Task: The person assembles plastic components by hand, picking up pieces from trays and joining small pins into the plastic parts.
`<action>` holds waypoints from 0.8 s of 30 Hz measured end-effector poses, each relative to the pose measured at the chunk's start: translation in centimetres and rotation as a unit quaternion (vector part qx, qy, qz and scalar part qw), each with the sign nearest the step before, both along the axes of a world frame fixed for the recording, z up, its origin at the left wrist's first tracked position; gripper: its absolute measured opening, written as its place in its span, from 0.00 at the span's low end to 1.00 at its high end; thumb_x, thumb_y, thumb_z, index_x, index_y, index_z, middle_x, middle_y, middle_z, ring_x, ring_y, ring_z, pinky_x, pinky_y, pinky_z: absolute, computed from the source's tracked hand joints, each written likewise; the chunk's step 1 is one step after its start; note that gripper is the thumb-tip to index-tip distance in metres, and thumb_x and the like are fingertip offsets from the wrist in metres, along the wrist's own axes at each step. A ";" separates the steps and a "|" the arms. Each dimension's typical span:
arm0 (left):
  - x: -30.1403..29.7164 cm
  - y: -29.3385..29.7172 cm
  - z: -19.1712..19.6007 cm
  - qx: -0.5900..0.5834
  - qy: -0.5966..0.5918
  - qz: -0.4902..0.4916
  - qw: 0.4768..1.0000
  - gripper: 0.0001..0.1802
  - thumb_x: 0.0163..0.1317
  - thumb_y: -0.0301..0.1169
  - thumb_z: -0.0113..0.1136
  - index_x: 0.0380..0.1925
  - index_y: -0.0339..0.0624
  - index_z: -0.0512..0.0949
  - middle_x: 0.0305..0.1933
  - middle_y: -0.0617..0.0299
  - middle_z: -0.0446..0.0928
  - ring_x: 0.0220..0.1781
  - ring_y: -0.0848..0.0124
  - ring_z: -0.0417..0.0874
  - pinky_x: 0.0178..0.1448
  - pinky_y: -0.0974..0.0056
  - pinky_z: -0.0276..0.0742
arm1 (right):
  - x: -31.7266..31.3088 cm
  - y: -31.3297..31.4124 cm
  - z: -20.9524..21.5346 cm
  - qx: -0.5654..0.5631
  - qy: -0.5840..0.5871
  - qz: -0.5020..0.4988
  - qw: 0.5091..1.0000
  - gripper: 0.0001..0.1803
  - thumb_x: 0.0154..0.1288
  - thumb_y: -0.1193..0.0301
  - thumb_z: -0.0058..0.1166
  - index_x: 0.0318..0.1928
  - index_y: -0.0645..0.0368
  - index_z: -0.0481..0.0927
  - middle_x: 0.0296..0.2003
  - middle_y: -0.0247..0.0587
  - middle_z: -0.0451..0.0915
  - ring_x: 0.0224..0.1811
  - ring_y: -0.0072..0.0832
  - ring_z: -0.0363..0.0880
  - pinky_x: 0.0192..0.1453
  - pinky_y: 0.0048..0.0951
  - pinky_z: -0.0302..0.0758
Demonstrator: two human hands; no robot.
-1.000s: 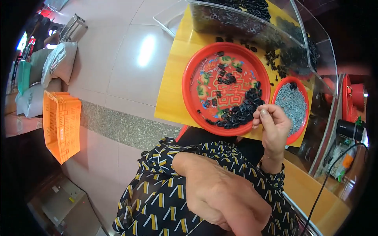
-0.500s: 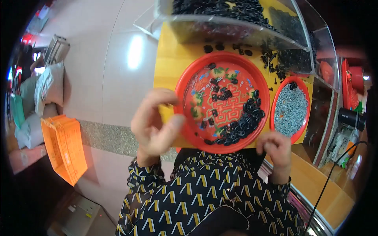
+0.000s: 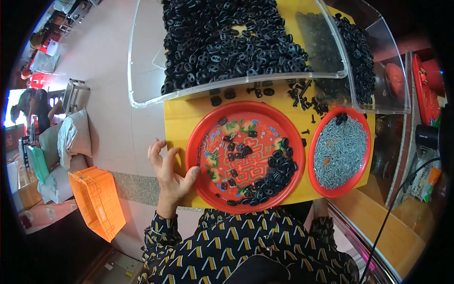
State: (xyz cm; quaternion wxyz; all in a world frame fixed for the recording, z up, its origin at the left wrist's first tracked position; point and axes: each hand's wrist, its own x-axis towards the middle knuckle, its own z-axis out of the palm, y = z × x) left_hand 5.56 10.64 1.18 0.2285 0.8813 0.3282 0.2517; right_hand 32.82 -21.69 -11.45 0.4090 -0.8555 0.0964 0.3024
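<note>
Round tray point(image 3: 243, 106) at table point(image 3: 177, 113) edge, near oval tray point(image 3: 333, 191); left fingers point(image 3: 169, 162) parted.

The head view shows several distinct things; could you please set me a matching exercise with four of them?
1. Large round tray
2. Smaller tray
3. Crate
4. Left hand

A. Orange, with perforated walls
B. Filled with silvery screw-like pieces
C. Open, fingers apart
D. Patterned inside, with black pieces along one side

Pairs: 1-D, 2-B, 3-A, 4-C.
</note>
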 end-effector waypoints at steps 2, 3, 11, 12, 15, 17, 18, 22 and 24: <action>-0.3 -0.2 0.0 0.031 0.015 0.020 0.999 0.25 0.42 0.45 0.64 0.29 0.34 0.70 0.44 0.46 0.62 0.51 0.51 0.62 0.53 0.51 0.60 | 0.4 -0.4 -1.5 0.023 -0.028 -0.026 0.999 0.09 0.59 0.73 0.47 0.37 0.66 0.75 0.29 0.37 0.77 0.31 0.26 0.75 0.35 0.25 0.72; -0.1 -0.2 0.3 0.031 0.012 0.017 0.999 0.25 0.42 0.45 0.64 0.29 0.34 0.70 0.44 0.46 0.62 0.51 0.51 0.62 0.53 0.51 0.60 | 0.7 -1.1 -1.8 0.029 -0.043 -0.040 0.998 0.09 0.59 0.73 0.47 0.37 0.66 0.75 0.30 0.37 0.77 0.31 0.26 0.75 0.35 0.26 0.72; 1.2 -0.9 1.2 0.070 0.007 0.002 0.998 0.11 0.42 0.28 0.61 0.19 0.36 0.69 0.31 0.52 0.67 0.39 0.54 0.66 0.43 0.55 0.63 | -1.3 -8.5 -5.0 0.100 -0.151 -0.127 0.975 0.10 0.59 0.73 0.46 0.38 0.66 0.74 0.31 0.37 0.77 0.32 0.28 0.75 0.36 0.28 0.72; 1.2 -1.1 1.3 0.070 0.005 0.002 0.998 0.11 0.42 0.28 0.61 0.19 0.36 0.69 0.31 0.52 0.67 0.39 0.54 0.66 0.43 0.55 0.63 | -1.6 -9.3 -4.9 0.107 -0.164 -0.139 0.971 0.10 0.59 0.73 0.46 0.38 0.66 0.74 0.31 0.37 0.77 0.32 0.28 0.75 0.36 0.28 0.72; 1.6 -1.1 1.4 0.063 -0.015 0.039 0.997 0.11 0.42 0.29 0.63 0.18 0.36 0.70 0.31 0.52 0.69 0.39 0.56 0.67 0.43 0.57 0.64 | -1.5 -9.1 -6.5 0.129 -0.201 -0.172 0.956 0.10 0.59 0.73 0.45 0.38 0.66 0.74 0.31 0.36 0.77 0.33 0.29 0.74 0.37 0.29 0.72; 1.8 -0.8 0.8 0.040 -0.056 0.065 0.996 0.12 0.41 0.30 0.64 0.18 0.37 0.71 0.32 0.53 0.70 0.39 0.58 0.67 0.42 0.59 0.65 | -2.5 -11.4 -7.0 0.144 -0.226 -0.194 0.944 0.10 0.59 0.73 0.45 0.38 0.66 0.74 0.32 0.36 0.77 0.33 0.29 0.74 0.37 0.29 0.72; 1.7 -0.7 0.4 0.033 -0.065 0.082 0.994 0.13 0.42 0.32 0.66 0.18 0.37 0.72 0.32 0.54 0.70 0.38 0.59 0.68 0.42 0.60 0.65 | -2.8 -11.1 -5.2 0.037 -0.228 -0.095 0.968 0.11 0.59 0.72 0.43 0.40 0.66 0.73 0.36 0.46 0.77 0.37 0.42 0.75 0.40 0.38 0.71; 1.1 -0.4 -0.3 0.051 -0.068 0.092 0.992 0.11 0.50 0.33 0.60 0.22 0.35 0.73 0.32 0.54 0.71 0.38 0.61 0.69 0.43 0.61 0.66 | -5.0 -7.4 5.7 -0.222 -0.194 0.316 0.902 0.15 0.57 0.65 0.43 0.37 0.64 0.73 0.33 0.63 0.73 0.36 0.56 0.71 0.40 0.49 0.68; 0.9 -0.5 -0.2 0.060 -0.082 0.092 0.991 0.14 0.52 0.36 0.59 0.20 0.36 0.72 0.31 0.54 0.70 0.38 0.59 0.68 0.42 0.60 0.65 | -6.5 -5.5 10.6 -0.148 -0.183 0.476 0.847 0.11 0.54 0.69 0.48 0.26 0.66 0.74 0.25 0.58 0.73 0.32 0.51 0.73 0.35 0.42 0.70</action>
